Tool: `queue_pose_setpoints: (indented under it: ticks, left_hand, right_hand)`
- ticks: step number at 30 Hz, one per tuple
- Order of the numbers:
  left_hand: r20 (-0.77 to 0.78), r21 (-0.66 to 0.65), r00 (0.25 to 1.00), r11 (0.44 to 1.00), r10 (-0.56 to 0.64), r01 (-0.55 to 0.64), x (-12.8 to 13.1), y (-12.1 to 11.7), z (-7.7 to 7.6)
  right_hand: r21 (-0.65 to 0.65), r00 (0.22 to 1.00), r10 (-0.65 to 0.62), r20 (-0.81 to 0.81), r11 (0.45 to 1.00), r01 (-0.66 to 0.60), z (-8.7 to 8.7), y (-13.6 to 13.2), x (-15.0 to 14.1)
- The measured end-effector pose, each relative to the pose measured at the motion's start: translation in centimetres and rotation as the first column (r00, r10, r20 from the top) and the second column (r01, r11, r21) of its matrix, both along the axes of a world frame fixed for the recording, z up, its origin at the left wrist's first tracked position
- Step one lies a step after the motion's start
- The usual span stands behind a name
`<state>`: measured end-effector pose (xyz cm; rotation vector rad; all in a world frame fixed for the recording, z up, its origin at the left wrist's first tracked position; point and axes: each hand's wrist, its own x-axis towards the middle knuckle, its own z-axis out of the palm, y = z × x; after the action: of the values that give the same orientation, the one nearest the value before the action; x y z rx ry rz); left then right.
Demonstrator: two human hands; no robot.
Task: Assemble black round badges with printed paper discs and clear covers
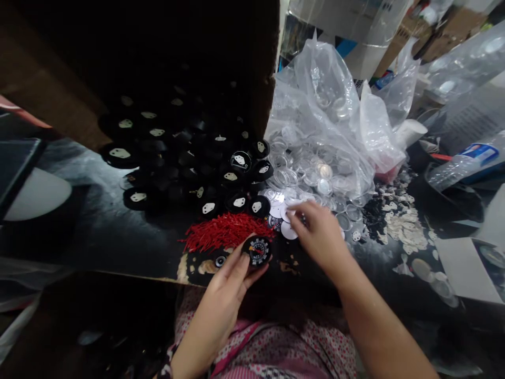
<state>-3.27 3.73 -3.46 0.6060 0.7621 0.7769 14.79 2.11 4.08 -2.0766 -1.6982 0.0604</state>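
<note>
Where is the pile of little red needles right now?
In the head view the red needles lie low and centre on the dark table, just below the black gauge housings and directly above the left hand, which holds a gauge.

No words clear enough to read

The small round black gauge with a white dial (256,250) seems to have tiny numbers, too blurry to make out.

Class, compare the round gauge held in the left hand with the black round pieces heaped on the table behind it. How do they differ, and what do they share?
The gauge shows a printed dial with a red needle; the black pieces show plain backs with a pale plate. The gauge is held off the table in the left hand; the black pieces lie heaped and overlapping. The gauge is single; the pieces are many. Both are round and black-rimmed.
</note>
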Motion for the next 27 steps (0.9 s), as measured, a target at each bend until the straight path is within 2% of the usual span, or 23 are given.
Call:
queue_pose_setpoints:
  ticks: [1, 3, 5, 7, 8, 10, 12, 14, 16, 19, 23, 25, 27]
  left_hand:
    - [0.027, -0.012, 1.000, 1.000, 0.005, -0.004, 0.1, 0.0, -0.2]
    - [0.051, -0.012, 0.999, 1.000, -0.010, 0.011, 0.4, -0.2, -0.5]
    - [0.070, -0.020, 0.997, 1.000, -0.015, 0.016, 0.6, -0.3, -0.8]
    - [0.094, -0.035, 0.996, 0.999, 0.000, 0.003, 0.7, -0.2, -0.7]
    - [0.109, -0.044, 0.994, 0.999, 0.011, -0.006, 0.7, -0.1, -0.5]
    - [0.145, -0.073, 0.989, 0.997, 0.025, -0.015, 0.6, 0.2, 0.0]
    - [0.172, -0.104, 0.985, 0.994, 0.005, 0.013, 0.6, 0.4, 0.6]
    - [0.181, -0.089, 0.983, 0.994, -0.039, 0.056, 0.5, 0.5, 0.9]
    - [0.158, -0.016, 0.984, 0.996, -0.085, 0.088, 0.5, 0.6, 0.8]
    - [0.079, 0.111, 0.987, 0.986, -0.137, 0.128, 0.5, 0.5, 0.5]
    - [-0.048, 0.288, 0.985, 0.942, -0.168, 0.174, 0.3, 0.2, 0.3]
    - [-0.104, 0.358, 0.977, 0.910, -0.184, 0.210, 0.1, 0.0, 0.4]
    - [-0.150, 0.404, 0.969, 0.882, -0.199, 0.243, 0.2, -0.2, 0.4]
  right_hand:
    - [0.010, 0.989, -0.077, 0.123, 0.997, 0.077, -0.1, 0.7, 1.2]
    - [-0.001, 0.961, -0.110, 0.253, 0.993, 0.114, -0.4, 1.8, 3.1]
    - [-0.026, 0.963, -0.055, 0.264, 0.998, 0.064, -0.5, 2.2, 4.3]
    - [0.002, 0.976, -0.040, 0.213, 0.999, 0.040, -0.4, 1.8, 4.4]
    - [0.033, 0.987, -0.053, 0.151, 0.998, 0.048, -0.4, 1.3, 4.1]
    - [0.097, 0.995, -0.045, -0.090, 0.994, 0.054, -0.3, 0.0, 2.7]
    - [0.115, 0.928, 0.050, -0.369, 0.993, -0.007, -0.6, -1.3, 0.5]
    - [0.119, 0.873, 0.151, -0.464, 0.987, -0.107, -1.0, -2.4, -1.7]
    - [0.136, 0.900, 0.188, -0.392, 0.980, -0.146, -1.4, -3.0, -3.3]
    - [0.148, 0.937, 0.179, -0.299, 0.979, -0.140, -1.6, -3.1, -4.0]
    - [0.061, 0.958, 0.101, -0.270, 0.994, -0.088, -1.6, -2.4, -3.9]
    - [0.018, 0.989, 0.048, -0.141, 0.999, -0.046, -1.9, -2.0, -4.1]
    - [0.033, 0.999, 0.033, -0.009, 0.999, -0.032, -2.3, -1.7, -4.5]
